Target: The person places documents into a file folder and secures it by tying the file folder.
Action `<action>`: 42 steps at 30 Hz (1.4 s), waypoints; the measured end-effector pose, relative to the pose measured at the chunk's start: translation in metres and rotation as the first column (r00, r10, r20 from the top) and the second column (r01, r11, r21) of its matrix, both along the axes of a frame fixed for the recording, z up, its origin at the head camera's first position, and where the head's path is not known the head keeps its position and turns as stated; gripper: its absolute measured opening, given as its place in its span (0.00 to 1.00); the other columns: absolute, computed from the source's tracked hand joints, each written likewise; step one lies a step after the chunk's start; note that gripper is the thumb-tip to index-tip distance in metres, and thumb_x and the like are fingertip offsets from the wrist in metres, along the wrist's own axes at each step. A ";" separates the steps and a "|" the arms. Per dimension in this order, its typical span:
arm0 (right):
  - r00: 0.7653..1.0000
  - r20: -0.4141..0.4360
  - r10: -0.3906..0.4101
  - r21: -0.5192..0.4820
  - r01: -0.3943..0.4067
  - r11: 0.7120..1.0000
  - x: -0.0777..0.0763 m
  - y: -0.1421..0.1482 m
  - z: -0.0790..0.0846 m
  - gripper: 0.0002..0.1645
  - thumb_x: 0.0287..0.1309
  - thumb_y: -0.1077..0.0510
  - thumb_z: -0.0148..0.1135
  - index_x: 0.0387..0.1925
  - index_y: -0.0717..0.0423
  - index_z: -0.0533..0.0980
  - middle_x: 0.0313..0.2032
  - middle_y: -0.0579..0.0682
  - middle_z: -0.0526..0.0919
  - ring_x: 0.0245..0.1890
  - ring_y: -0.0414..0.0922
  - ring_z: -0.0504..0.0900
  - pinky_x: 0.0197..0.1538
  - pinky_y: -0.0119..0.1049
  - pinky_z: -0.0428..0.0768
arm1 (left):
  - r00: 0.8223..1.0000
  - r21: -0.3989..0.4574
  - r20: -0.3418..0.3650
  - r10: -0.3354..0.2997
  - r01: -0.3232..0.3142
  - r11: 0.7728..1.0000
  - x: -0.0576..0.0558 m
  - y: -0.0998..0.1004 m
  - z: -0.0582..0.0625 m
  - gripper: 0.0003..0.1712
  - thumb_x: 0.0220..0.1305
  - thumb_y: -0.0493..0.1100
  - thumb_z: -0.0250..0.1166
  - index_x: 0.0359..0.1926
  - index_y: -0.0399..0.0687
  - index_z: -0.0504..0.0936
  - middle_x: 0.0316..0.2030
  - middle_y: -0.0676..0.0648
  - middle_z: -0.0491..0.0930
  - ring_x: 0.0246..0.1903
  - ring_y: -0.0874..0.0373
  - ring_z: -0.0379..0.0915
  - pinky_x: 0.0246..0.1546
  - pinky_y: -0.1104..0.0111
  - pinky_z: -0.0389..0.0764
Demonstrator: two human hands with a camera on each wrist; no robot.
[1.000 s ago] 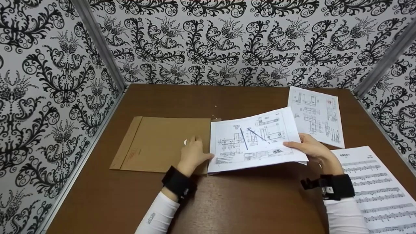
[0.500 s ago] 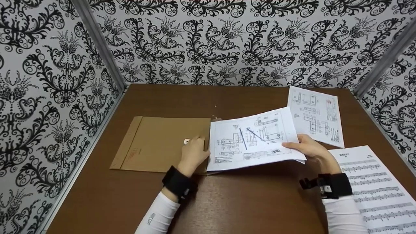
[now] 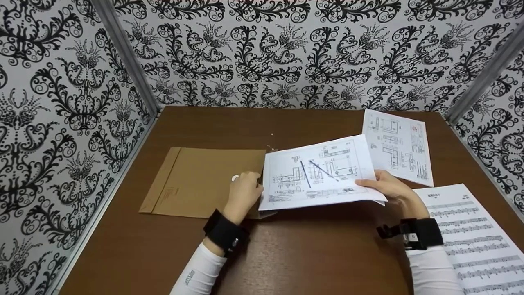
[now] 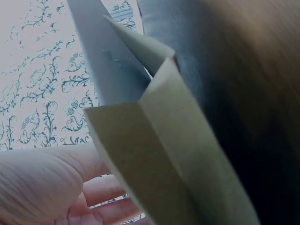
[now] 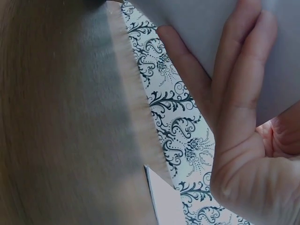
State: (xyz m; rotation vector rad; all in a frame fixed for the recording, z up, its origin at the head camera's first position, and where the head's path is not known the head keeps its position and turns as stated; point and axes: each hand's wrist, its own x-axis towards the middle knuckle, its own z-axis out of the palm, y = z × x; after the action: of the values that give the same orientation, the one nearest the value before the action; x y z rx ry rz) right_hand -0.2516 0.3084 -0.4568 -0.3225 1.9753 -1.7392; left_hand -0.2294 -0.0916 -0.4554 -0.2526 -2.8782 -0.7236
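Note:
A brown paper envelope [image 3: 204,176] lies on the table at left, its right edge lifted and its side fold spread apart in the left wrist view. My left hand [image 3: 243,190] grips that edge, the thumb near the opening. White sheets with technical drawings [image 3: 315,174], two blue pen strokes across the top one, slant up from the envelope's mouth to the right. Their right end is held by my right hand [image 3: 391,186], thumb on top and fingers underneath. From below, the right wrist view shows those fingers [image 5: 239,70] spread along the sheets' underside.
Another drawing sheet [image 3: 399,151] lies at the back right of the brown table [image 3: 311,254]. A sheet of music [image 3: 479,233] lies at the right, partly under my right forearm. Patterned walls [image 3: 262,53] stand at the back and sides.
My left hand's fingers have closed on the envelope's right edge, which has risen a little and opened. The sheets' near left corner has lifted and shifted slightly left.

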 end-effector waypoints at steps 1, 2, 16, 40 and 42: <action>1.000 0.001 0.000 -0.009 0.000 1.000 0.000 0.000 -0.001 0.13 0.73 0.65 0.54 0.50 0.52 0.82 0.39 0.44 0.92 0.34 0.38 0.91 0.33 0.26 0.85 | 1.000 -0.005 0.000 -0.004 0.004 1.000 0.001 0.000 0.001 0.16 0.59 0.34 0.65 0.49 0.36 0.88 0.47 0.37 0.89 0.43 0.38 0.87 0.43 0.48 0.85; 1.000 0.001 0.000 -0.016 0.000 1.000 0.000 -0.001 -0.002 0.13 0.73 0.65 0.54 0.49 0.51 0.82 0.39 0.44 0.92 0.34 0.38 0.91 0.33 0.26 0.85 | 1.000 -0.009 -0.002 -0.009 0.009 1.000 0.001 -0.001 0.002 0.16 0.59 0.34 0.65 0.49 0.36 0.88 0.47 0.37 0.89 0.42 0.38 0.87 0.43 0.48 0.85; 0.998 0.045 -0.046 -0.062 0.048 0.997 -0.001 -0.013 -0.007 0.11 0.73 0.64 0.56 0.49 0.51 0.81 0.38 0.44 0.92 0.33 0.38 0.91 0.33 0.26 0.85 | 0.999 -0.011 -0.008 -0.037 0.037 0.999 0.000 -0.002 0.008 0.09 0.57 0.32 0.66 0.38 0.38 0.90 0.32 0.41 0.89 0.23 0.53 0.74 0.27 0.60 0.76; 0.999 0.024 -0.046 -0.021 0.047 0.999 -0.001 -0.053 -0.016 0.20 0.74 0.61 0.56 0.59 0.71 0.73 0.36 0.43 0.91 0.32 0.37 0.91 0.33 0.27 0.86 | 0.997 -0.022 -0.076 -0.008 0.007 1.000 0.004 -0.001 0.007 0.10 0.57 0.33 0.69 0.41 0.38 0.90 0.38 0.38 0.90 0.35 0.37 0.87 0.33 0.48 0.84; 0.999 0.024 -0.048 -0.020 0.048 0.999 0.000 -0.057 -0.017 0.20 0.74 0.61 0.56 0.59 0.73 0.72 0.36 0.43 0.91 0.32 0.37 0.91 0.34 0.27 0.86 | 0.997 -0.022 -0.080 -0.008 0.006 1.000 0.003 -0.001 0.006 0.11 0.56 0.33 0.69 0.41 0.39 0.90 0.38 0.37 0.90 0.34 0.37 0.87 0.33 0.48 0.84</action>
State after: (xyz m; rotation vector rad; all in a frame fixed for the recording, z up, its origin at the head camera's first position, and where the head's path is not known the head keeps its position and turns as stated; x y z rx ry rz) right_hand -0.2520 0.2518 -0.4739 -0.2631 1.9650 -1.7861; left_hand -0.2261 -0.0927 -0.4490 -0.2875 -2.8120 -0.6680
